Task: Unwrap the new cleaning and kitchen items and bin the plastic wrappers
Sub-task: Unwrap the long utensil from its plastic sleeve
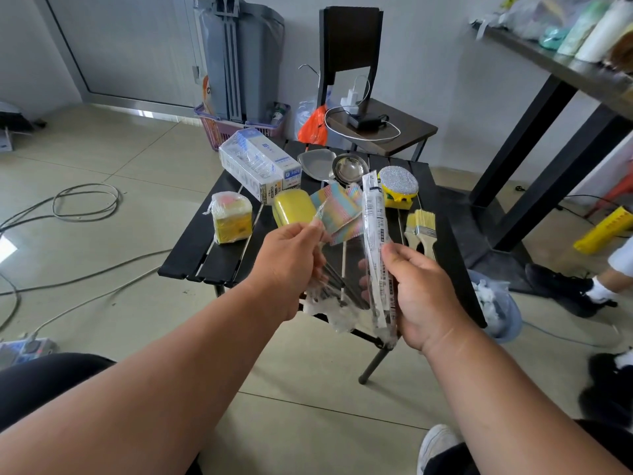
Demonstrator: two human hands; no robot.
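1. Both hands hold one long, clear plastic wrapper (356,269) with a white printed label strip, up over the near edge of the black slatted folding table (191,248). The left hand (291,265) pinches the left flap of the film between thumb and fingertips; the right hand (421,296) has thumb and fingers closed round the labelled edge.

2. The wrapper's long axis runs from near the person, low, up and away toward the table's far side — its top end reaches about the level of the yellow scrubber with a glittery silver pad (399,186). Thin dark rods show through the film; what they are I cannot tell.

3. The step in hand looks to be spreading the film open. Best done, I judge, by pulling the two flaps apart sideways and evenly, so the plastic splits along its length and the contents do not slide out of the crumpled lower end.

4. Still wrapped on the table: a pack of yellow sponges in tied clear film (231,217). Two wooden-handled paintbrushes (423,231) lie bare by the right hand.

5. A pale bin holding crumpled plastic (493,303) sits just right of the table — the likely place for this wrapper.
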